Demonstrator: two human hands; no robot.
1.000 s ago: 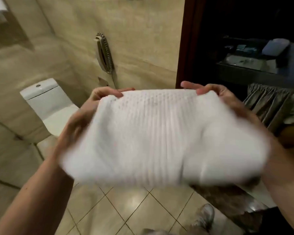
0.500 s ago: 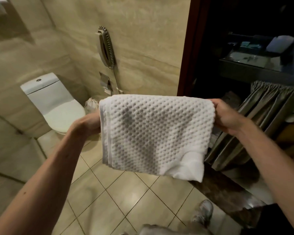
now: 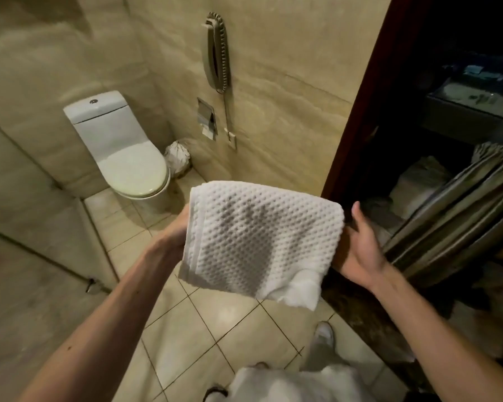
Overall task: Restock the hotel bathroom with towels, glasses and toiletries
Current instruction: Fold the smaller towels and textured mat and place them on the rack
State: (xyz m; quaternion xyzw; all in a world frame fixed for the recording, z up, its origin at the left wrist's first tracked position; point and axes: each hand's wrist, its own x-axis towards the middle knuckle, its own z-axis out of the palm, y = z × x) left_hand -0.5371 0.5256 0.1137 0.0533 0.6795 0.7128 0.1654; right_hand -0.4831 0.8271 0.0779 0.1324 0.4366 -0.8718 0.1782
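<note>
A folded white waffle-weave towel (image 3: 262,236) hangs at waist height over the tiled floor, one loose corner drooping at its lower right. My left hand (image 3: 178,227) grips the towel's left edge, with its fingers hidden behind the cloth. At the towel's right edge is my right hand (image 3: 360,248). Its fingers lie under the fold and its thumb is lifted clear. No glasses or toiletries can be made out.
A white toilet (image 3: 128,158) stands at the back left, with a lined bin (image 3: 177,159) beside it. A wall phone (image 3: 217,53) and a paper holder (image 3: 206,117) hang on the marble wall. To the right, past the dark door frame (image 3: 360,111), a curtained cart (image 3: 447,221) holds white linen (image 3: 418,187).
The towel, blurred and spread wide a second ago, now hangs folded, lower and tilted. My right thumb has lifted off its edge. The view has tipped down toward the floor.
</note>
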